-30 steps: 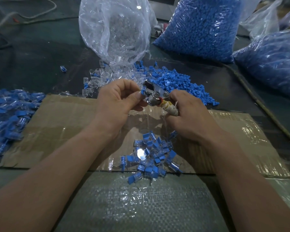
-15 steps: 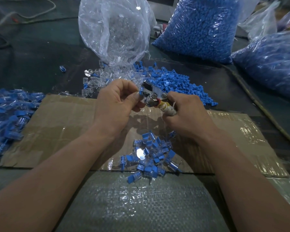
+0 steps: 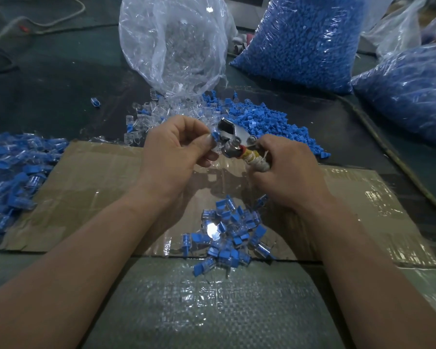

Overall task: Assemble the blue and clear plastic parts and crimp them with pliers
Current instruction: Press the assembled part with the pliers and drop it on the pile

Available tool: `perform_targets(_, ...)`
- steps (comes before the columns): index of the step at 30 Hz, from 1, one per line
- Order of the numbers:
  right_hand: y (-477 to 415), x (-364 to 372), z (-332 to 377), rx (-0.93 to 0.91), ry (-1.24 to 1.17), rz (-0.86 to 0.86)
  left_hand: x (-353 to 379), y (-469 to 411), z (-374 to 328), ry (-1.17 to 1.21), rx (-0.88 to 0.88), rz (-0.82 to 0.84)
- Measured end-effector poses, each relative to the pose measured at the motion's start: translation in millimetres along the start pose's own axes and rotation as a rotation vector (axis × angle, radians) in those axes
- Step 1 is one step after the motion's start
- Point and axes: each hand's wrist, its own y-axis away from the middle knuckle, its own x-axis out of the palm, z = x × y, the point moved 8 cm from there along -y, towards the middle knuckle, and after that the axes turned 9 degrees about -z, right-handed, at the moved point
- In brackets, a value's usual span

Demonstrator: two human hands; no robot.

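1. Left hand (image 3: pixel 176 149): I see it raised above the cardboard (image 3: pixel 86 177), fingers curled. Thumb and forefinger pinch a small blue part (image 3: pixel 215 136) at their tips. I cannot tell whether a clear piece is fitted to it.

2. Right hand (image 3: pixel 285 170): it is level with the left hand and just beside it. Its fingers wrap round the handles of the pliers (image 3: pixel 233 137). The handles are bound in pale cord, with a red and yellow band next to the steel head.

3. Pliers: the head points from the right hand toward the left fingertips, and the part is held against the head's left edge. I cannot tell whether the jaws bite on it.

4. Below both hands, toward the person: a heap (image 3: pixel 230 233) of joined blue and clear pieces lies on the near edge of the cardboard and spills onto a woven sheet (image 3: pixel 212 303).

5. Beyond the left hand: loose clear pieces (image 3: pixel 146 119) lie scattered on the dark worktop (image 3: pixel 48 84), at the mouth of a clear bag (image 3: pixel 171 41).

6. Beyond the right hand: loose blue pieces (image 3: pixel 269 122) lie in a spread, touching the clear ones. Behind them a full blue bag (image 3: pixel 300 39) stands, and a second bag (image 3: pixel 408 91) lies further right.

7. Far left of the left hand: a larger stock (image 3: pixel 10 172) of joined pieces overlaps the cardboard's left edge.

8. Right of the right hand: a hose (image 3: pixel 388 152) runs diagonally across the worktop.
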Motion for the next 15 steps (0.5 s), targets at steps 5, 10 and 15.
perform_targets(5,-2.5,-6.2,-26.7,0.11,0.074,-0.046,-2.8,-4.5,7.0,0.063,-0.142,0.098)
perform_targets(10,-0.7,-6.0,-43.2,0.183,0.122,0.063,16.5,11.0,12.4,0.012,-0.243,0.404)
perform_targets(15,2.2,-4.9,-53.8,0.242,0.173,0.154,26.1,21.1,11.3,-0.006,-0.232,0.587)
